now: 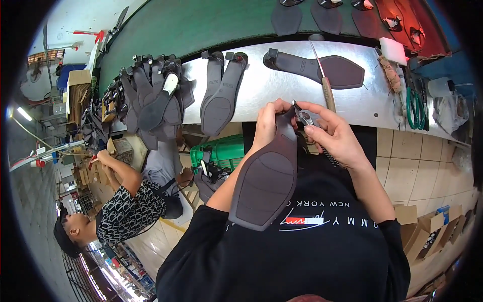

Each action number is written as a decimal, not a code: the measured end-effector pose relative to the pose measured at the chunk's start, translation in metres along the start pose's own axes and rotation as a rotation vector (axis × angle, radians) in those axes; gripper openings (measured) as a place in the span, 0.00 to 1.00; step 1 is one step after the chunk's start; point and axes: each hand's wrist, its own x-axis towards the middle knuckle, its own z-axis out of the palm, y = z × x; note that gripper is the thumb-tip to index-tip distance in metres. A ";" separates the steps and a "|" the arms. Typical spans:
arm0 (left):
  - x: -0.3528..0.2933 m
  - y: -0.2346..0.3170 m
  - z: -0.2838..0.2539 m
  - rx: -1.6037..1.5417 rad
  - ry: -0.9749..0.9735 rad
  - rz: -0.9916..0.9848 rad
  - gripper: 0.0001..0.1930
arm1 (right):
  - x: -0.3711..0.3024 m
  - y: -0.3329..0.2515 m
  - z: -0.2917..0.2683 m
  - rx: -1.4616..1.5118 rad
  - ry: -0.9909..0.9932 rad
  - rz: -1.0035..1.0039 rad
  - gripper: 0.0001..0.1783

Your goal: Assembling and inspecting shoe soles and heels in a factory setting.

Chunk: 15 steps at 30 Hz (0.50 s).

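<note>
My left hand (pixel 270 123) is closed round the heel end of a dark brown sandal (pixel 266 176), its sole turned toward me and its toe hanging down over my black shirt. At that heel end, my right hand (pixel 334 133) grips a small shiny metal tool (pixel 305 119). A dark ridged part shows below the palm; the tool's exact kind is hard to make out. Past my hands on the metal bench lie another sandal (pixel 342 72), sole up, and a long thin tool with a wooden handle (pixel 328 94).
Two sandals (pixel 220 100) lie left on the bench (pixel 191 70), beside a heap of sandals (pixel 151 95). Green-handled scissors (pixel 415 108) are at the right. More sandals (pixel 287 19) lie on the green surface (pixel 216 25). A green crate (pixel 221 152) stands below; a person (pixel 131 211) works at left.
</note>
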 end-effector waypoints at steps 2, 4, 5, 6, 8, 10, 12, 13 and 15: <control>-0.001 0.001 0.004 -0.010 0.025 0.007 0.27 | 0.000 -0.001 0.000 -0.005 -0.002 0.012 0.27; -0.002 0.003 0.006 -0.020 0.049 0.013 0.28 | -0.001 -0.001 0.002 0.015 0.010 -0.004 0.26; -0.003 0.005 0.006 0.010 0.035 0.026 0.27 | 0.000 0.000 0.001 0.015 0.012 -0.003 0.26; -0.004 0.006 0.006 0.041 0.023 0.040 0.27 | 0.000 0.001 0.000 0.015 0.006 0.001 0.26; -0.005 0.006 0.006 0.077 0.029 0.065 0.26 | 0.000 0.002 0.000 0.015 0.001 0.004 0.26; -0.003 0.004 0.002 0.112 0.039 0.090 0.25 | 0.000 -0.001 0.003 0.001 0.014 0.011 0.27; 0.003 0.000 -0.007 0.109 -0.106 0.197 0.22 | -0.002 -0.005 0.004 -0.002 0.008 0.010 0.27; 0.003 0.000 -0.007 0.109 -0.108 0.195 0.22 | -0.002 -0.006 0.004 -0.004 0.002 0.008 0.27; 0.001 0.002 -0.005 0.104 -0.082 0.174 0.19 | -0.003 -0.003 0.003 -0.012 0.010 -0.007 0.27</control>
